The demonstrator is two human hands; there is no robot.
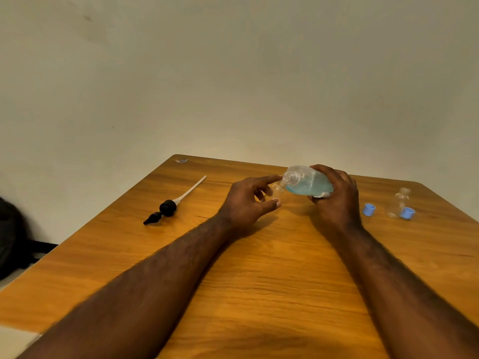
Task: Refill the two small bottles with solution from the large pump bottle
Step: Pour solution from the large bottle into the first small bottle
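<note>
My right hand (337, 198) grips the large clear bottle (307, 181) of blue solution, tipped on its side with its open neck pointing left. My left hand (248, 200) holds a small clear bottle (277, 190) upright between thumb and fingers, its mouth right under the large bottle's neck. The black pump head with its white tube (171, 206) lies on the table to the left, off the large bottle. A second small clear bottle (399, 202) stands uncapped at the right. Two blue caps lie near it, one (368, 209) to its left and one (407, 213) against its base.
The wooden table (259, 281) has a rounded far edge close to a plain wall. A dark bag (13, 237) sits on the floor past the table's left edge. A small scrap (181, 161) lies at the far left corner.
</note>
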